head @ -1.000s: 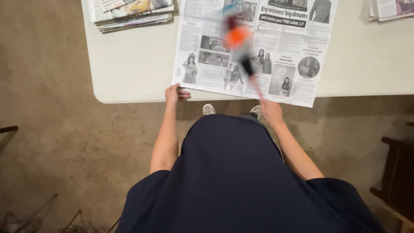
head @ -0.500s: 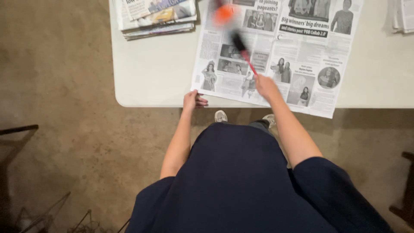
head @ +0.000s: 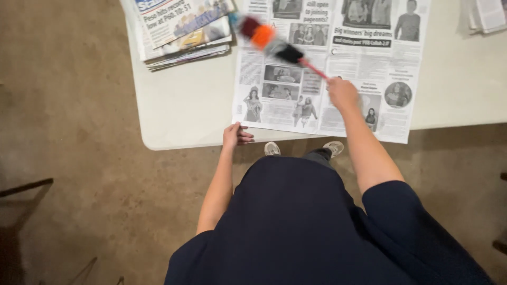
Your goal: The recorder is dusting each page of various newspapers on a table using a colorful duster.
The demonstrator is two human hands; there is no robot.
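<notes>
An open newspaper sheet point(head: 338, 100) lies spread on a pale table point(head: 190, 111). My right hand point(head: 342, 93) grips the thin red handle of a many-coloured feather duster point(head: 269, 39), whose blurred fluffy head sweeps over the paper's upper left part. At the sheet's near left corner, my left hand point(head: 235, 135) rests on the table edge, pinning the paper down. My dark dress fills the lower frame.
A stack of folded newspapers point(head: 182, 29) sits at the table's far left. More papers point(head: 486, 16) lie at the top right. Brown concrete floor point(head: 74, 158) surrounds the table; a dark object point(head: 21, 190) stands at the left edge. My shoes point(head: 272, 149) show under the table edge.
The view has shifted so the table sits more to the right. My right hand has swept the duster from the paper's middle toward its upper left. My left hand stays at the corner.
</notes>
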